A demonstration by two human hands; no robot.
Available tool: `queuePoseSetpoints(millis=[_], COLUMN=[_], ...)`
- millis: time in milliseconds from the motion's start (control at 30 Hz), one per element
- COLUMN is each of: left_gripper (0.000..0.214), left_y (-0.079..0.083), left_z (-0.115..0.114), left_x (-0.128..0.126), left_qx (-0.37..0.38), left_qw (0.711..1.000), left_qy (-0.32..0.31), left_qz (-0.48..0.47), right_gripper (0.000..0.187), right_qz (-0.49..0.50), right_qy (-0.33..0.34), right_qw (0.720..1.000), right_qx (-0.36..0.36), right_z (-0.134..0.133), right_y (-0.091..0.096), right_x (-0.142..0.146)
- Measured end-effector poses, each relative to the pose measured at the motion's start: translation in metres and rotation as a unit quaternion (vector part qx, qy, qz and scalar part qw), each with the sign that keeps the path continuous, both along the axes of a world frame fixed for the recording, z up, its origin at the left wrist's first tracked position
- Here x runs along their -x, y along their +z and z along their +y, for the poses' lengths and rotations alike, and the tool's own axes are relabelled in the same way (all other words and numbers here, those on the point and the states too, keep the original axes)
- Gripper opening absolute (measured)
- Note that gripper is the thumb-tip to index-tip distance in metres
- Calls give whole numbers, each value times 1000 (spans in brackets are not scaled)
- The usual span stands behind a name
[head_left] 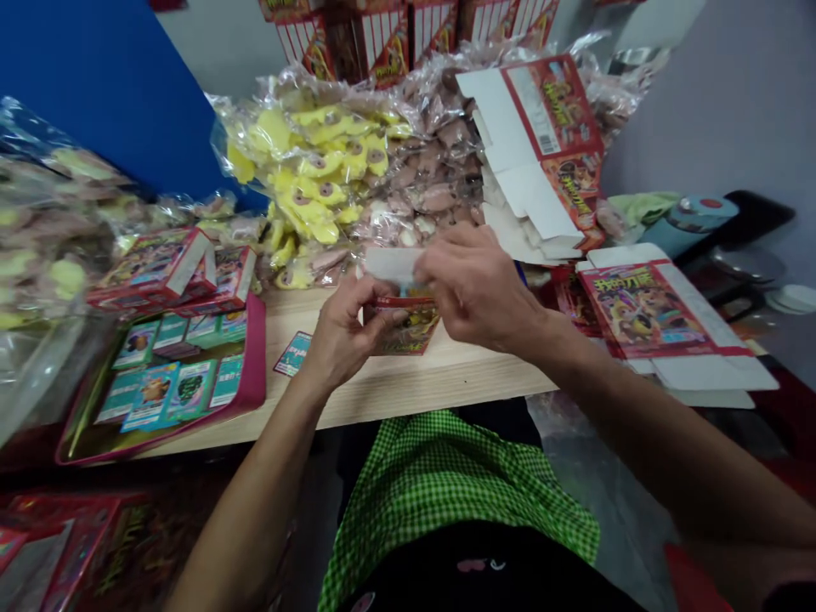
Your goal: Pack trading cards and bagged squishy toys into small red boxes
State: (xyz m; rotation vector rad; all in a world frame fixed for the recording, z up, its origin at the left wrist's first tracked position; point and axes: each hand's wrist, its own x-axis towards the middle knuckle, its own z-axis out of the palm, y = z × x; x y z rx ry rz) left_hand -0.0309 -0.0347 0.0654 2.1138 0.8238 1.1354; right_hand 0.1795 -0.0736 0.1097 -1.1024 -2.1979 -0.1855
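Over the middle of the table I hold a small red printed cardboard box (408, 331), its white end flap (390, 264) standing up. My left hand (354, 319) grips the box's left side between thumb and fingers. My right hand (468, 285) is curled at the box's upper right by the flap, slightly blurred; its fingertips are partly hidden, so what they pinch cannot be made out. Just left of my left hand a teal card (294, 353) with a red border lies on the wood.
At left, a pink-rimmed tray (255, 357) holds card stacks, with printed boxes (153, 263) behind it. Bagged yellow plush pieces (319, 170) and brown ones (433, 170) fill the back. Unfolded cartons (535, 161) lean at right, near flat boxes (656, 310) and a blue bottle (685, 225).
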Motion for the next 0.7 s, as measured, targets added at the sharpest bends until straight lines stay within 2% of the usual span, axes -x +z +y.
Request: queuePoseSetpoints(millis=[67, 133, 200, 300, 400, 500, 600, 700], left_gripper=[12, 11, 14, 19, 27, 30, 19, 22], left_y=[-11, -26, -41, -56, -63, -68, -72, -71], left_z=[-1, -1, -2, -5, -7, -9, -11, -14], left_x=[3, 6, 8, 2, -12, -21, -17, -9], left_qx=[-15, -18, -18, -43, -69, -69, -97, -108], left_qw=[999, 997, 997, 994, 978, 962, 963, 974], left_qy=[33, 60, 70, 90, 138, 167, 183, 148], left_qz=[-23, -37, -39, -47, -140, -202, -174, -135], right_gripper=[11, 18, 25, 25, 20, 16, 15, 15], right_qz=[-35, 5, 87, 167, 183, 170, 152, 176], right_qy=[-2, -12, -14, 7, 22, 19, 33, 36], right_qw=[999, 1000, 996, 986, 983, 985, 988, 984], right_qx=[-14, -21, -14, 10, 12, 3, 5, 11], right_z=[-4, -10, -15, -17, -9, 0, 4, 1], right_y=[1, -8, -25, -56, -78, -81, -75, -73], right_x=[0, -3, -5, 0, 8, 9, 1, -4])
